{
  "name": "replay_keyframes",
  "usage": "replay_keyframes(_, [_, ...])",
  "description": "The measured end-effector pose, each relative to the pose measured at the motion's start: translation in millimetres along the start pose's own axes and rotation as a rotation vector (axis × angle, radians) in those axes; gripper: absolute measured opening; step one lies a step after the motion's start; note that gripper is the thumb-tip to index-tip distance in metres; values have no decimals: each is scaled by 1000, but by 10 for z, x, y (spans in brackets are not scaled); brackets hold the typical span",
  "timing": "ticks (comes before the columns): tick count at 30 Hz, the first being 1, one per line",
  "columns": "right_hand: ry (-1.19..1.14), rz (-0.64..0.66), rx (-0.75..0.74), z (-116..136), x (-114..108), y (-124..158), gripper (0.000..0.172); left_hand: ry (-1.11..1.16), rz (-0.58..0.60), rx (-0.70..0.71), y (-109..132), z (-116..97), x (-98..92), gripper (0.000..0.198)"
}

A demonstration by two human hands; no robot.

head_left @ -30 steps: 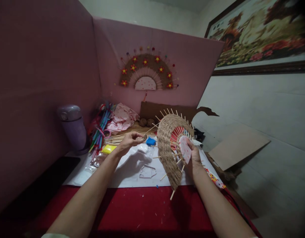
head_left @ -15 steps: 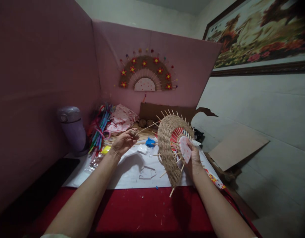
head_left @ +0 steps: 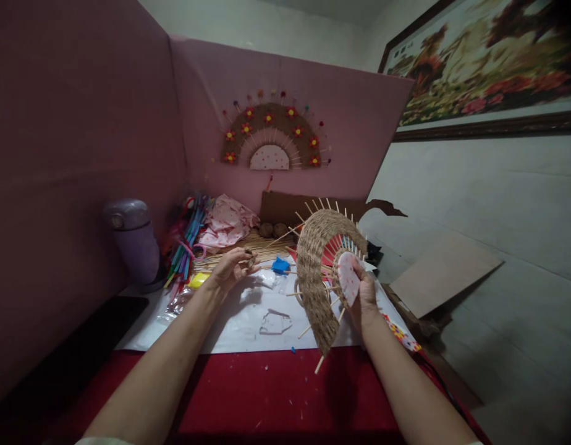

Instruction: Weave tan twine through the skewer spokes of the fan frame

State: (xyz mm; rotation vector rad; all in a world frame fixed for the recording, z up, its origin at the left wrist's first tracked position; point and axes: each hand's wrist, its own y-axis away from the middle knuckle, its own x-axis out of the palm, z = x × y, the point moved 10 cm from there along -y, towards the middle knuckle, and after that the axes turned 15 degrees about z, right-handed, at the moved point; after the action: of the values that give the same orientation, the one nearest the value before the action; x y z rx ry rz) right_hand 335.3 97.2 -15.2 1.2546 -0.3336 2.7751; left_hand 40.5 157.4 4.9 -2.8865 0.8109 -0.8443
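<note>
In my right hand (head_left: pixel 365 295) is a half-round woven fan (head_left: pixel 313 266), gripped at its small pink dotted fabric centre (head_left: pixel 347 277). Thin wooden sticks fan out from that centre and poke past the band of brown twine. The fan is tilted, with its lower end over the red cloth. My left hand (head_left: pixel 233 267), left of the fan, pinches a small bundle of brown twine (head_left: pixel 249 259) in its fingertips. A thin strand (head_left: pixel 280 237) runs up to the fan's upper left edge; its lower part is hard to make out.
A finished fan with red flowers (head_left: pixel 271 120) hangs on the pink board. Left stands a purple bottle (head_left: pixel 136 244), beside coloured pipe cleaners (head_left: pixel 186 241) and pink cloth (head_left: pixel 230 221). Loose sticks (head_left: pixel 267 250) and a blue lump (head_left: pixel 280 266) lie behind my hands. Cardboard (head_left: pixel 445 275) leans at right.
My left hand has shifted slightly down and its grip on the twine bundle has turned. The fan has tipped a little, its upper edge rising slightly. The strand looks less taut.
</note>
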Motion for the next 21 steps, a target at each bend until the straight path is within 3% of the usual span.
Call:
replay_keyframes(4, [0, -16, 48, -39, 35, 48, 9, -7, -32, 50, -18, -50, -61, 17])
replay_keyframes(9, [2, -60, 34, -20, -40, 62, 13, 74, 51, 92, -42, -94, -15, 24])
replay_keyframes(14, [20, -85, 27, 3, -92, 62, 14, 4, 7, 108, -34, -130, -49, 35])
replay_keyframes(19, [30, -103, 36, 0, -90, 73, 15, -39, 84, 52, -59, -67, 22, 19])
replay_keyframes(21, [31, -94, 16, 16, -77, 74, 14, 5, 111, 68, -60, -67, 41, 22])
